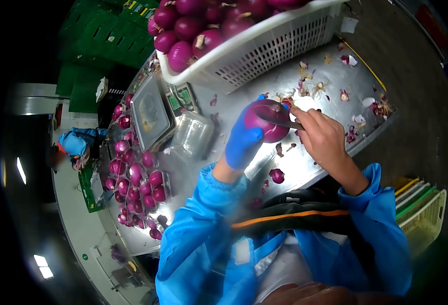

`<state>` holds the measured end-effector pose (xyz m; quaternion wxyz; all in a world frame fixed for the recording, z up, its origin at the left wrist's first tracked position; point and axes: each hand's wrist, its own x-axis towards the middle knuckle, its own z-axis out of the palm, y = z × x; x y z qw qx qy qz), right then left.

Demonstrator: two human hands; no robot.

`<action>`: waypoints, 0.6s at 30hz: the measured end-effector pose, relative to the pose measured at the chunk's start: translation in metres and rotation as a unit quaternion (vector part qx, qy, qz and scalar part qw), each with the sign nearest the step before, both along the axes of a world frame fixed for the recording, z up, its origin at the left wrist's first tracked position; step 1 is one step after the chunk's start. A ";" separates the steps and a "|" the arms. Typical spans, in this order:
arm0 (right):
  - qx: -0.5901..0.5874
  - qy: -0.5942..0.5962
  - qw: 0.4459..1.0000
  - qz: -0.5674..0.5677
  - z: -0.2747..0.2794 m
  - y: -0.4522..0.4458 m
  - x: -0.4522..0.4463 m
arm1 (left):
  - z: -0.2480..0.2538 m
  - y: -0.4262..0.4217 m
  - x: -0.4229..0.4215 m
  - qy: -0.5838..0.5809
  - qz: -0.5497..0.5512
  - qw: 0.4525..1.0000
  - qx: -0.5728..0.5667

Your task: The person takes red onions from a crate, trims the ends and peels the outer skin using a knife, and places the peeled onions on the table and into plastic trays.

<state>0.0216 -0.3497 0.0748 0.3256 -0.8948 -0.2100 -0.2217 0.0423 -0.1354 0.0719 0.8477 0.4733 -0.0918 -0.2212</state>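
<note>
My left hand (241, 144), in a blue glove, is wrapped round a large peeled red onion (271, 134) above the metal table. In my bare right hand (326, 141) is a knife (277, 120), its dark blade lying across the onion's upper side. The handle is mostly hidden in my closed fingers. My right thumb and fingertips are close to the onion's end, by a bit of reddish skin. Below the onion, a small piece of purple onion (277, 176) rests on the table among skin scraps.
A white slatted basket (254, 53) heaped with red onions stands at the table's far side. To the left are a weighing scale (152, 113), a clear plastic tray (192, 136) and several packed onions (134, 175). Onion skins litter the right side. Another person (76, 143) is at far left.
</note>
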 end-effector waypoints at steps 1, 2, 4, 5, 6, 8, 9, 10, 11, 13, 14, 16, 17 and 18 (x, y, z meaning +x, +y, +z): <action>-0.007 -0.013 1.000 -0.005 -0.002 -0.001 -0.001 | 0.001 -0.004 -0.005 0.000 0.012 0.999 0.033; -0.015 -0.027 0.999 -0.011 -0.004 -0.003 -0.001 | -0.002 -0.006 -0.007 -0.012 0.003 0.999 0.051; -0.030 -0.054 0.998 -0.026 -0.008 -0.005 -0.001 | -0.001 -0.011 -0.008 -0.037 -0.019 0.995 0.087; -0.032 -0.064 0.997 -0.031 -0.010 -0.007 -0.001 | 0.002 -0.014 -0.013 -0.027 -0.013 0.994 0.104; -0.029 -0.042 0.998 -0.029 -0.013 -0.009 -0.004 | 0.003 -0.017 -0.017 -0.028 -0.005 0.994 0.110; -0.021 -0.004 1.000 -0.021 -0.023 -0.012 -0.007 | 0.003 -0.021 -0.020 -0.035 0.014 0.992 0.124; -0.025 -0.003 0.999 -0.030 -0.028 -0.015 -0.008 | -0.002 -0.020 -0.021 -0.036 0.019 0.992 0.122; -0.028 -0.002 0.999 -0.038 -0.033 -0.020 -0.009 | -0.009 -0.017 -0.021 -0.038 0.025 0.992 0.120; -0.031 -0.001 0.998 -0.046 -0.036 -0.022 -0.010 | -0.012 -0.016 -0.021 -0.040 0.031 0.992 0.118; -0.028 0.006 0.998 -0.060 -0.037 -0.021 -0.013 | -0.011 -0.019 -0.022 -0.040 0.038 0.992 0.117; -0.027 0.010 0.997 -0.068 -0.037 -0.021 -0.014 | -0.011 -0.020 -0.023 -0.040 0.041 0.992 0.117; -0.012 0.009 0.998 -0.065 -0.042 -0.020 -0.014 | -0.012 -0.018 -0.025 -0.039 0.045 0.990 0.131; -0.005 0.009 0.998 -0.063 -0.046 -0.019 -0.014 | -0.013 -0.017 -0.026 -0.038 0.048 0.989 0.138; -0.003 0.024 0.997 -0.073 -0.052 -0.020 -0.016 | -0.014 -0.015 -0.027 -0.031 0.053 0.990 0.124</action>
